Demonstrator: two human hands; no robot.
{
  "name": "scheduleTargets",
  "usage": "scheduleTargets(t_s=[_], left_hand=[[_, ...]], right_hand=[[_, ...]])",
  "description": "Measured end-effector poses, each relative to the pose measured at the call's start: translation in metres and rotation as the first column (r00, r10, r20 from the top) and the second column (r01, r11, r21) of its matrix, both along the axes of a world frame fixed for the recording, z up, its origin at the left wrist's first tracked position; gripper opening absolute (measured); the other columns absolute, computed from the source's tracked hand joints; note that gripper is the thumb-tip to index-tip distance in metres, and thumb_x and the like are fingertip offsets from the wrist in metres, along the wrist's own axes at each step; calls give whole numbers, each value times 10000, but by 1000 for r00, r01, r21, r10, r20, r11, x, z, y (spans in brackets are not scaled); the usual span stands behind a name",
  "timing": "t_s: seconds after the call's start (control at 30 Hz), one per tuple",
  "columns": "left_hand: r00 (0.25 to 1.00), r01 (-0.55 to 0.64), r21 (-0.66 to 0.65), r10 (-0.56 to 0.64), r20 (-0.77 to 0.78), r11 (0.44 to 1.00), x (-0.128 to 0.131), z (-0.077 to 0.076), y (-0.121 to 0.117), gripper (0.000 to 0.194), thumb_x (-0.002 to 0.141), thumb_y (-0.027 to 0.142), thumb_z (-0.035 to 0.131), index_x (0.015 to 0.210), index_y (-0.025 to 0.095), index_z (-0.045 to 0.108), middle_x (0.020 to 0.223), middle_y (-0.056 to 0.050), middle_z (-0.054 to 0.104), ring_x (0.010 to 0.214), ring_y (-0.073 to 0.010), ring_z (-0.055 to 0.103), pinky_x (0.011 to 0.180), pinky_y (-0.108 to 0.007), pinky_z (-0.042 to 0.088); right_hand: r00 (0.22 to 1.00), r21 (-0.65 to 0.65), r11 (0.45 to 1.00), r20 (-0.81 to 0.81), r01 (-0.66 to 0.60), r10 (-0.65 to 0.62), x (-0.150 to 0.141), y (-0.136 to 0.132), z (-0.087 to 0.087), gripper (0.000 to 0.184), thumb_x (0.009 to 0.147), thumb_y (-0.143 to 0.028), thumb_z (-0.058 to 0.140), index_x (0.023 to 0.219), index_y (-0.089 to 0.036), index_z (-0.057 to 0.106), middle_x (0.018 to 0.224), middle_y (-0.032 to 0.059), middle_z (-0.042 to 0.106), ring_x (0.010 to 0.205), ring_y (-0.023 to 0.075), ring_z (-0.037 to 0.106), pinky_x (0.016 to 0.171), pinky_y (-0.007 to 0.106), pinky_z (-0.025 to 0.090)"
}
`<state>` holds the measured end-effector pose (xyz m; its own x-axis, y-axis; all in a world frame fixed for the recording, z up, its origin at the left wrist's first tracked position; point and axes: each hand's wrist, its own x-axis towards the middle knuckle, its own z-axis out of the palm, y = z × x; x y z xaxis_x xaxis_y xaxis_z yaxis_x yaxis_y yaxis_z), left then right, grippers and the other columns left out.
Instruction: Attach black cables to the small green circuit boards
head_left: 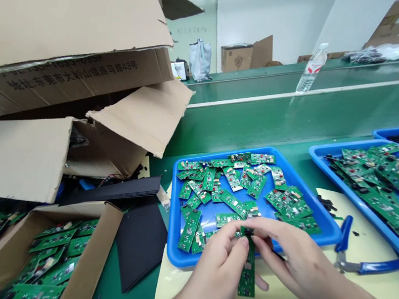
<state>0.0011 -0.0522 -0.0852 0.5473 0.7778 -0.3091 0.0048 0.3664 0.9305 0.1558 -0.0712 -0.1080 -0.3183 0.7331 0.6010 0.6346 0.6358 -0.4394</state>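
A narrow green circuit board (246,278) is held upright at the near edge of the blue tray. My left hand (219,262) grips it between thumb and fingers. At the board's upper end, the thumb and fingers of my right hand (295,247) close around its edge, beside a small black part (248,231). My fingers partly cover that end. Just beyond both hands, the blue tray (167,224) holds many loose green circuit boards (233,202) with small parts on them.
Blue-handled cutters (380,266) lie at right on yellow paper, near small black pieces (327,204). A second blue tray (379,237) of boards stands further right. At left are a cardboard box (87,281) of boards, black sheets (141,245) and large cartons (53,26). A bottle (312,70) stands behind.
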Motion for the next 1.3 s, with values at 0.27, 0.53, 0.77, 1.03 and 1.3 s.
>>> scheduleTargets(t_s=[0.27,0.53,0.77,1.03,1.3], left_hand=[[1000,3,-2,-3,24,1000,1,-7,-2,274,870,341,448,1045,170,572,981,-59,646,506,-78,643,462,-155,471],[1000,6,66,-5,-27,998,1,-12,-1,271,877,341,423,1015,153,560,943,-68,653,486,-81,638,432,-141,436],[993,18,181,4,-121,983,-1,-13,-3,246,882,282,371,1015,164,541,813,-27,636,479,-108,644,430,-163,422],[981,39,268,14,-192,963,-1,-16,-3,229,886,267,342,968,171,533,673,22,583,444,-109,616,429,-180,416],[993,-28,135,43,-108,990,3,-10,-4,229,880,318,354,868,162,521,712,27,526,340,-31,470,306,-131,336]], right_hand=[[1000,3,1000,-10,11,-11,0,0,0,289,886,-98,431,1161,-154,499,882,56,692,759,154,673,664,261,551],[1000,49,999,18,17,-18,-2,1,2,242,911,-123,405,1127,-138,513,784,53,690,649,154,668,575,257,549],[1000,11,1000,15,-4,4,-3,1,0,263,908,-117,404,1145,-140,515,809,61,700,662,163,675,572,272,556],[1000,14,1000,1,-27,27,-3,2,-2,265,911,-122,406,1153,-122,514,824,89,703,703,177,689,588,273,568],[998,119,991,0,-64,64,-5,2,-1,250,887,-76,412,1111,-114,516,752,84,693,632,170,678,565,267,565]])
